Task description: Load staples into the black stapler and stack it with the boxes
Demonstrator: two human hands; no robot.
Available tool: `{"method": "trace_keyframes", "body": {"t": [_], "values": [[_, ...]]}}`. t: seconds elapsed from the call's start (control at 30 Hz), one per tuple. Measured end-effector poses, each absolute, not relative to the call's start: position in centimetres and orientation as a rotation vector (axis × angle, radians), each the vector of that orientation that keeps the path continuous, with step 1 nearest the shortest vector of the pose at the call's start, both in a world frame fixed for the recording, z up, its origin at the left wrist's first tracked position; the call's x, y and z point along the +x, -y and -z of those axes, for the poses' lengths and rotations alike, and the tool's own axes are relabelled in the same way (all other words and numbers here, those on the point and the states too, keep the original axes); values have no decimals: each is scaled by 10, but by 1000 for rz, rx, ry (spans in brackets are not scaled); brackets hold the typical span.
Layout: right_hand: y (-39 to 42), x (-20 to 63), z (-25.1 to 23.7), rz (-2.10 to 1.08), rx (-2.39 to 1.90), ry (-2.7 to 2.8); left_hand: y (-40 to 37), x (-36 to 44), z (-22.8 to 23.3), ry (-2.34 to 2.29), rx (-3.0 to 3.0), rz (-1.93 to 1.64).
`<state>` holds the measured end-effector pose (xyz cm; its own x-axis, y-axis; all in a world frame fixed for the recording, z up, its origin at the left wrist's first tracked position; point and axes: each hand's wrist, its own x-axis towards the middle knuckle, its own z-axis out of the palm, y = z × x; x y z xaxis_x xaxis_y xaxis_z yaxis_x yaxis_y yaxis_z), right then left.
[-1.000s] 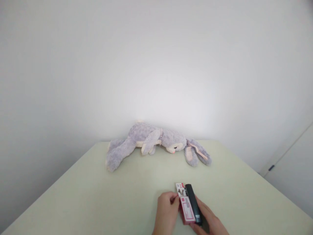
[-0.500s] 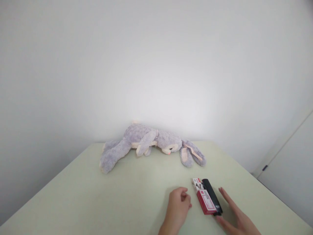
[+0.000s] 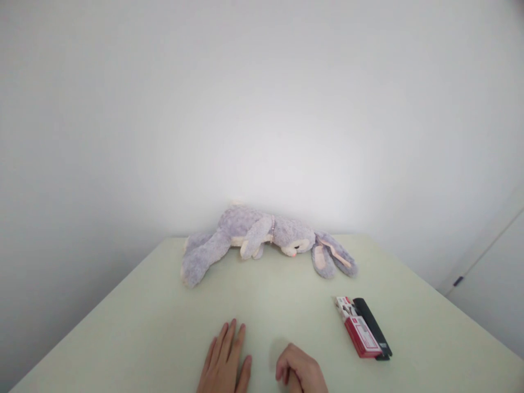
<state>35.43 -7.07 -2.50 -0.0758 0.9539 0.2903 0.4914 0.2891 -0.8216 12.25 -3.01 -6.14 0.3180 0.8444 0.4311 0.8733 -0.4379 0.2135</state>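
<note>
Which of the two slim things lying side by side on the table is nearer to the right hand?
The red and white flat box. It lies on the side toward the right hand, while the black oblong bar lies beyond it.

Showing on the one table [image 3: 164, 327] right now: one plush rabbit [image 3: 262, 240], one red box [image 3: 359, 335], one black bar [image 3: 372, 327] beside it, and two hands, left hand [image 3: 225, 360] and right hand [image 3: 301, 371].
</note>
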Motion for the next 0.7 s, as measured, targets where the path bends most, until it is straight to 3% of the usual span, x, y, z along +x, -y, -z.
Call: {"method": "trace_keyframes", "body": {"t": [0.1,0.27,0.47,0.7], "values": [[57,350,19,-782,-1518,1697,29,123,66,1602,-2532,532],[52,354,23,-840,-1552,1596,26,123,67,1602,-2543,486],[58,352,24,-807,-1532,1585,36,128,36,1672,-2601,705],[59,339,5,-535,-1349,1887,54,172,-9,1864,-3067,993]]}}
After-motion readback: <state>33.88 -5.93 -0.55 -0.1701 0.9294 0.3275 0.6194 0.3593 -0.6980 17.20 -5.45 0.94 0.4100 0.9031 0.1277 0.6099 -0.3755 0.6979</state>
